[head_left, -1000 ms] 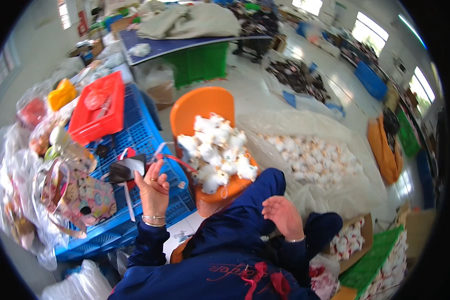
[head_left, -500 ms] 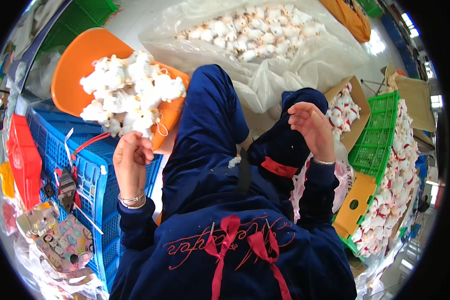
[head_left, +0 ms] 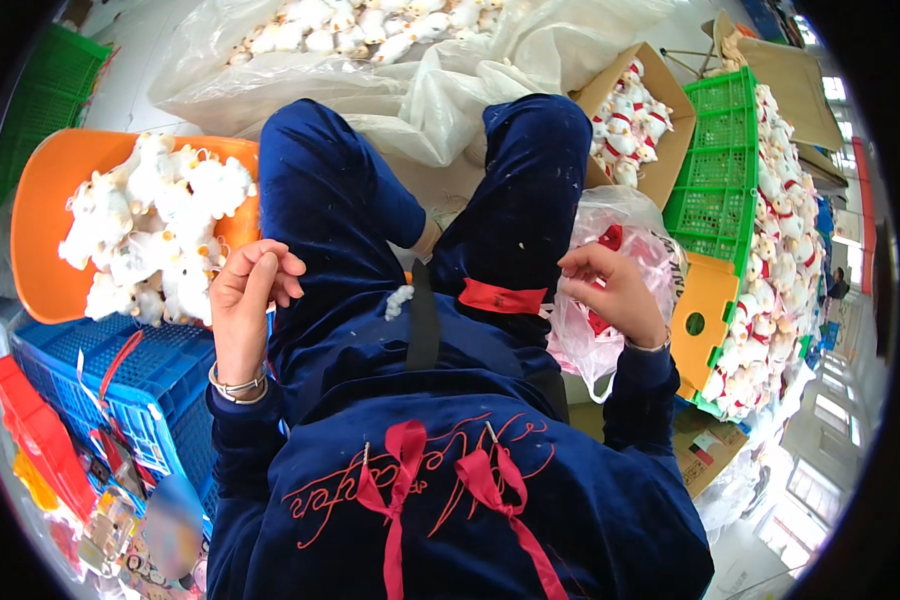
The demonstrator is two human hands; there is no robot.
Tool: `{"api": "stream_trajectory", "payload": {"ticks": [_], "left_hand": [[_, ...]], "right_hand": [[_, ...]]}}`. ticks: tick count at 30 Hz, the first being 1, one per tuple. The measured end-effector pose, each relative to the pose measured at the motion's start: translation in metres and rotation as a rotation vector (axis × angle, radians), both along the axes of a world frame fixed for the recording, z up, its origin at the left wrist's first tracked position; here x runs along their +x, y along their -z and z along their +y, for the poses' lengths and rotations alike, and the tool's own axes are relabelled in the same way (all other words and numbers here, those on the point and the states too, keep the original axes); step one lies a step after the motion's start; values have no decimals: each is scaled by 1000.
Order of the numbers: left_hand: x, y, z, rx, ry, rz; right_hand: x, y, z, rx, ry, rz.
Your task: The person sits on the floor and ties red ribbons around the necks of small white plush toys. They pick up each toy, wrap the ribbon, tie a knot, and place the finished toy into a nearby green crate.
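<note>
My left hand is raised beside my thigh, its fingers loosely bent and nothing visible in them. Closest to it is a heap of small white plush toys on an orange plastic chair. My right hand hangs over a clear plastic bag of pink and red pieces, thumb and fingers apart. Whether its fingertips touch the bag, I cannot tell. Across my lap lie a red cloth strip and a tuft of white stuffing.
Beyond my knees a large clear sheet bag holds many white plush pieces. A cardboard box of toys with red scarves stands at right, beside a green crate. More such toys are piled farther right. Blue crates stand at left.
My right hand has come down from above my knee to the plastic bag, its fingers bending. My left hand stays near the white plush heap. The whole view has shifted.
</note>
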State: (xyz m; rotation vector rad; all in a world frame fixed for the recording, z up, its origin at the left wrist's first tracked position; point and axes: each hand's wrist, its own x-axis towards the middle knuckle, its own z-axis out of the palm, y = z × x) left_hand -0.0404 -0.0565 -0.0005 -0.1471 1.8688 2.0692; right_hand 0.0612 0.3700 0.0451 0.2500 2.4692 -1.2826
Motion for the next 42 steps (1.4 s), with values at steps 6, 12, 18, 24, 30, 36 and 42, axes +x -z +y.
{"api": "stream_trajectory", "payload": {"ticks": [6,12,18,24,30,36,42], "left_hand": [[2,-1,5,-35,-5,-25],[5,5,-7,-10,76,-62],[6,6,-31,-94,-21,-39],[-15,35,-81,-793,-329,360],[-21,65,-91,-1330,-226,276],[-28,92,-104,-1168,-272,328],[-16,85,-98,-1019,-298,367]], "right_hand": [[37,32,-34,72,-115,157],[49,56,-57,134,124,241],[45,61,-33,-106,259,113],[34,61,-30,-354,434,140],[16,53,-33,-472,516,10],[-27,36,-57,-449,462,159],[-131,4,-94,-441,-59,311]]}}
